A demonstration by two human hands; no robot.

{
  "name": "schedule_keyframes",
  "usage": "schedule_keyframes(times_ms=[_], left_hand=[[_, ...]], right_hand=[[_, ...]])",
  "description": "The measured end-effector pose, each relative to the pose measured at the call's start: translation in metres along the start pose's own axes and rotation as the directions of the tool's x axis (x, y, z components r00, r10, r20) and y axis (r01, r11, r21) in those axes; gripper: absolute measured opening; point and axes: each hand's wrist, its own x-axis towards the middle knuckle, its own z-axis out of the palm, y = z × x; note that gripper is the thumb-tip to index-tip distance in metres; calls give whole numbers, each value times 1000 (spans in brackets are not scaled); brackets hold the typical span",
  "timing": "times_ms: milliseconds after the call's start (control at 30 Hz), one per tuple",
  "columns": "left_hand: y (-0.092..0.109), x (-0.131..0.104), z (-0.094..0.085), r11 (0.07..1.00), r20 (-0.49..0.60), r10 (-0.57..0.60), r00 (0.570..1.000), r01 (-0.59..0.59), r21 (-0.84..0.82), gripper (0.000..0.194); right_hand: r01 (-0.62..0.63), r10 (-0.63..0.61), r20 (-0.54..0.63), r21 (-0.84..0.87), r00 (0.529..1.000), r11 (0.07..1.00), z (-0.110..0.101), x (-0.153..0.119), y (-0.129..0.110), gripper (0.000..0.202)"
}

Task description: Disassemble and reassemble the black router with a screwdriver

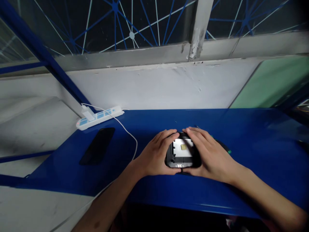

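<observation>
A black device housing (183, 159) with a silver plate and a small yellowish square inside sits between both hands over the blue table. My left hand (158, 153) wraps its left side, thumb along the near edge and fingers at the far edge. On the right side, my right hand (210, 154) grips it the same way. The fingertips of both hands nearly meet at the far edge. The underside of the housing is hidden.
A black phone (97, 146) lies on the blue table (145, 190) at left. Behind it is a white power strip (100, 118) with a plugged-in charger and a white cable (125, 129). A dark tool with a green tip (224, 147) lies partly behind my right hand.
</observation>
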Motion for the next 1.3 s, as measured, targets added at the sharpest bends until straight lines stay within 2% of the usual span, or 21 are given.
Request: schedule_keyframes(times_ms=[167, 367, 533, 767, 1033, 1167, 1300], left_hand=[[-2, -2, 1, 996, -76, 44, 996, -49, -70, 111], [-1, -1, -4, 995, -123, 62, 990, -71, -73, 109], [-1, 1, -5, 997, -115, 67, 991, -72, -36, 106], [-4, 0, -5, 997, -107, 70, 992, -69, 19, 107], [-5, -2, -5, 997, -86, 51, 995, -46, 57, 109], [-5, -4, -4, 995, -45, 17, 999, -12, 102, 111], [-6, 4, -2, 979, -9, 37, 999, -34, 201, 106]], right_hand=[[-17, 14, 42, 63, 999, 998, -3, -2, 5, 119], [-26, 19, 62, 123, 998, 992, -8, -4, 10, 126], [-72, 58, 102, 144, 993, 987, -8, -5, 11, 120], [-60, 58, 21, 156, 998, 986, -4, -1, 9, 118], [-54, 54, -1, 157, 999, 986, -3, -2, 10, 118], [-28, 30, -14, 121, 999, 992, -2, -3, 11, 116], [16, -15, -19, 34, 1000, 999, -4, 4, 12, 111]])
